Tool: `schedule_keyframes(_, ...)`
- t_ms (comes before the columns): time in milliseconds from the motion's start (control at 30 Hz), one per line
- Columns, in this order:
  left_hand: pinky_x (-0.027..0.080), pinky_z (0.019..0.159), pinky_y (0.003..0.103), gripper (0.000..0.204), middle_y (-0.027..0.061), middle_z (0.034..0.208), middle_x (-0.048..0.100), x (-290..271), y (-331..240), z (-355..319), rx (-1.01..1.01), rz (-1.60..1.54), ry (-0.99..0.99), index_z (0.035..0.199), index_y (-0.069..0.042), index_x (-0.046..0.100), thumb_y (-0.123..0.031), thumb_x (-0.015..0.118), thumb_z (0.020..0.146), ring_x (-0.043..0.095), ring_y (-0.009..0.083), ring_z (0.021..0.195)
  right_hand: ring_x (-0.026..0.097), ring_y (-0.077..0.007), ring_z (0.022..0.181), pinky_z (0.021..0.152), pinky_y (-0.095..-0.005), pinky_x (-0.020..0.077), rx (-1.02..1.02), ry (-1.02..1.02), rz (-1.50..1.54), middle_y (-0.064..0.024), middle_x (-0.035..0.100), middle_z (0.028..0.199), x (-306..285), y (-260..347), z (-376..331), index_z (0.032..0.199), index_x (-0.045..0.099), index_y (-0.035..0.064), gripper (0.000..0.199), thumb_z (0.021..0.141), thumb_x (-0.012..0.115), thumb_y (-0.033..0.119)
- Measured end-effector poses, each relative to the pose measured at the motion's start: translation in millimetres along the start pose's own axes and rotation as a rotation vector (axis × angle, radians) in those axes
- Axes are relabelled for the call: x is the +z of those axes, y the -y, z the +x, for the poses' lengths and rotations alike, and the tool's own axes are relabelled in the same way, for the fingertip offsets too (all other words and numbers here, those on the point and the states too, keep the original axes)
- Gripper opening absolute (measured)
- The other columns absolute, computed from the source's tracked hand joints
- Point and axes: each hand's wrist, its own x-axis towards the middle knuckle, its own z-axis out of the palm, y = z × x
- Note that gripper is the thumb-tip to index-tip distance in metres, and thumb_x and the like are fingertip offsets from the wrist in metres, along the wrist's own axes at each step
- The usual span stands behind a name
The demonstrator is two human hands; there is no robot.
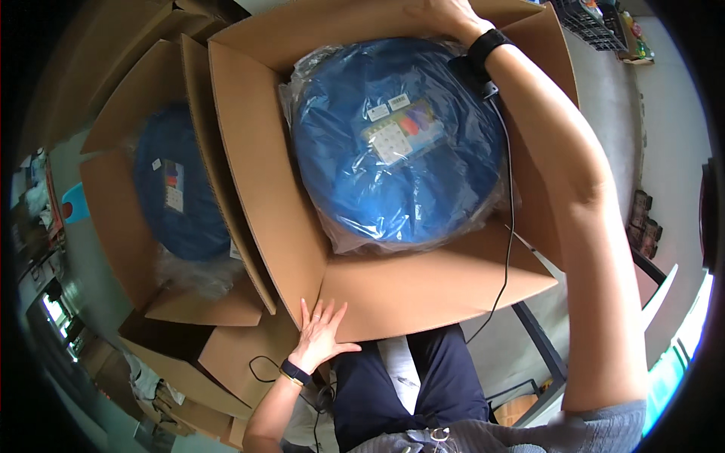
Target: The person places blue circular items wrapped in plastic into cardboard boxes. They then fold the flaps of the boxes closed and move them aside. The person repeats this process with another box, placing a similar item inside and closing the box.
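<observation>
A large open cardboard box (264,181) stands in front of me, its flaps folded outward. Inside lies a round blue folded item in clear plastic wrap (400,143) with a small printed label on top. My left hand (321,332) rests flat, fingers spread, against the outside of the near flap at its lower left corner. My right hand (445,15) reaches across the box and grips the top of the far flap; a black band sits on that wrist, with a thin black cable hanging down from it.
A second open cardboard box (121,226) on the left holds another wrapped blue round item (181,189). More flattened cardboard (226,362) lies below it. A dark metal frame (544,355) and pale floor show at the lower right; shelves with goods sit top right.
</observation>
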Motion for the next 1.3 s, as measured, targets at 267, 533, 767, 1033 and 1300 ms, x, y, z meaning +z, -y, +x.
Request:
schedule_keyframes(267, 0.019, 0.104, 0.056, 0.083, 0.0146, 0.146, 0.024, -46, 58, 19, -0.344, -1.302, -0.641, 0.138, -0.02, -0.025, -0.057, 0.032, 0.091, 0.025, 0.0401, 0.132, 0.045, -0.0356, 0.102, 0.094, -0.0423, 0.0353, -0.059, -0.101, 0.01, -0.017, 0.052, 0.101, -6, -1, -24, 0.11, 0.051, 0.0046, 0.044, 0.068, 0.062, 0.013)
schedule_keyframes(533, 0.02, 0.104, 0.056, 0.083, 0.0163, 0.146, 0.025, -42, 39, 21, -0.408, -1.173, -0.675, 0.139, -0.027, -0.023, -0.046, 0.043, 0.093, 0.025, 0.0381, 0.133, 0.046, -0.0289, 0.108, 0.097, -0.0398, 0.034, 0.019, -0.07, 0.061, -0.0107, 0.053, 0.108, 28, 43, -129, 0.112, 0.051, 0.0079, 0.053, 0.062, 0.068, 0.014)
schedule_keyframes(767, 0.017, 0.109, 0.043, 0.094, 0.0218, 0.148, 0.013, -66, -58, 44, -0.228, -0.794, -0.601, 0.144, -0.016, -0.01, -0.012, 0.062, 0.084, 0.015, 0.0312, 0.137, 0.034, -0.0294, 0.127, 0.105, -0.0397, 0.0287, 0.003, 0.364, 0.127, -0.0096, 0.039, 0.136, 117, 20, -268, 0.132, 0.04, 0.0109, 0.062, 0.071, 0.053, 0.005)
schedule_keyframes(1033, 0.008, 0.106, 0.058, 0.102, 0.0303, 0.145, 0.002, -82, -61, 255, -0.046, 0.048, -0.594, 0.144, -0.011, 0.009, -0.053, 0.067, 0.072, -0.002, 0.0479, 0.134, 0.032, -0.0263, 0.129, 0.103, -0.04, 0.0299, -0.044, 0.516, -0.009, -0.0065, 0.036, 0.138, 146, 12, -276, 0.136, 0.036, 0.0129, 0.067, 0.075, 0.063, 0.025)
schedule_keyframes(1300, 0.007, 0.098, 0.071, 0.146, 0.0373, 0.14, -0.015, -74, 44, 342, -0.052, 0.544, -0.198, 0.142, -0.016, -0.018, -0.065, 0.078, 0.042, -0.01, 0.0616, 0.125, 0.02, -0.0425, 0.132, 0.105, -0.0534, 0.023, 0.41, 0.415, 0.382, -0.0234, 0.014, 0.146, 122, -77, -255, 0.142, 0.02, 0.0171, 0.08, 0.081, 0.051, 0.058)
